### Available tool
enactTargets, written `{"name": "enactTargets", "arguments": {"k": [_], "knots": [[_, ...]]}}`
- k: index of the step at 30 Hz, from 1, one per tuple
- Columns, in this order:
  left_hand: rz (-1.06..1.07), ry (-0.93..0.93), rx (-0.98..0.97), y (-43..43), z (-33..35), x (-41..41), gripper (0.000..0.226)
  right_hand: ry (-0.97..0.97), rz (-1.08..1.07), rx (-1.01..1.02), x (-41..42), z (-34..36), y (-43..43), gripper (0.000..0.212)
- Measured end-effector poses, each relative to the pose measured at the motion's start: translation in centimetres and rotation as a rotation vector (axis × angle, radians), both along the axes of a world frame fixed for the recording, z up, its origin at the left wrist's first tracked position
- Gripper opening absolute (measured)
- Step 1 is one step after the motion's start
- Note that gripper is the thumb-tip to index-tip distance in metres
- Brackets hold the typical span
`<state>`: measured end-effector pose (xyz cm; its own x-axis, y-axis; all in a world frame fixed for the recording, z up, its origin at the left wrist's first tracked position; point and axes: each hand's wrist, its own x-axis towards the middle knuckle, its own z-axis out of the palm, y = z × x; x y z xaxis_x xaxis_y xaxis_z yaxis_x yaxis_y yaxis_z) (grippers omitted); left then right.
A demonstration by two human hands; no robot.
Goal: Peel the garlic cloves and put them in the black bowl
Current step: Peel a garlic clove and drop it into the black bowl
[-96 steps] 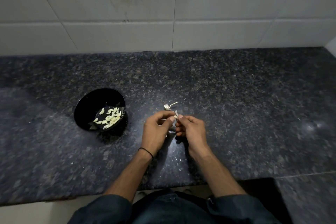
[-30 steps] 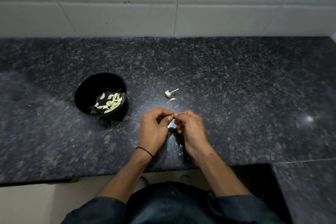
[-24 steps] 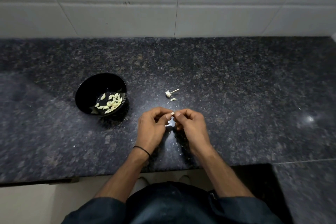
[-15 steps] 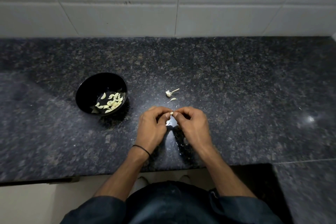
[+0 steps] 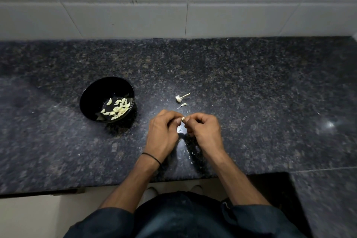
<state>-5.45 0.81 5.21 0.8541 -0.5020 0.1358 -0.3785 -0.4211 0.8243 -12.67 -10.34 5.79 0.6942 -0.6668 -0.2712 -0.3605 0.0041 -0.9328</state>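
Note:
A small garlic clove (image 5: 183, 119) is pinched between the fingertips of my left hand (image 5: 163, 135) and my right hand (image 5: 203, 133), just above the dark granite counter (image 5: 251, 92). Both hands have curled fingers and meet at the clove. The black bowl (image 5: 92, 92) stands to the left of my hands and holds several peeled pale cloves (image 5: 117, 109). Most of the pinched clove is hidden by my fingertips.
A bare garlic stem with its root end (image 5: 180, 97) and a peel scrap (image 5: 182, 105) lie just beyond my hands. Small peel bits (image 5: 186, 150) dot the counter under my wrists. A white tiled wall (image 5: 173, 6) backs the counter. The counter's front edge runs below my forearms.
My hands have stayed together at the clove with small finger shifts. A peel scrap now lies by the stem. The camera has tilted down since the oldest frame.

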Motion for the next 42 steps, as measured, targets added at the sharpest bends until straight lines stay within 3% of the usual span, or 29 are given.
{"name": "enactTargets", "arguments": {"k": [4, 9, 26, 29, 34, 42], "knots": [[0.005, 0.038, -0.013, 0.1, -0.2, 0.2, 0.015, -0.004, 0.061, -0.037, -0.3, 0.0, -0.3, 0.012], [-0.034, -0.057, 0.035, 0.1, -0.1, 0.3, 0.013, 0.016, 0.095, -0.053, -0.1, 0.2, -0.7, 0.011], [-0.089, -0.078, 0.075, -0.4, -0.8, 1.0, 0.016, 0.037, 0.081, 0.115, 0.8, -0.4, -1.3, 0.017], [-0.044, 0.063, 0.017, -0.4, -1.1, 1.0, 0.016, -0.012, 0.061, 0.222, 0.8, -0.5, -1.0, 0.018], [0.031, 0.504, -0.237, -0.3, -1.4, 0.7, 0.018, -0.087, 0.011, 0.427, 0.7, -0.5, -0.6, 0.021], [0.131, 0.905, -0.469, -0.5, -1.2, 0.8, 0.016, -0.086, 0.044, 0.409, 0.7, -0.7, -0.4, 0.016]]}}
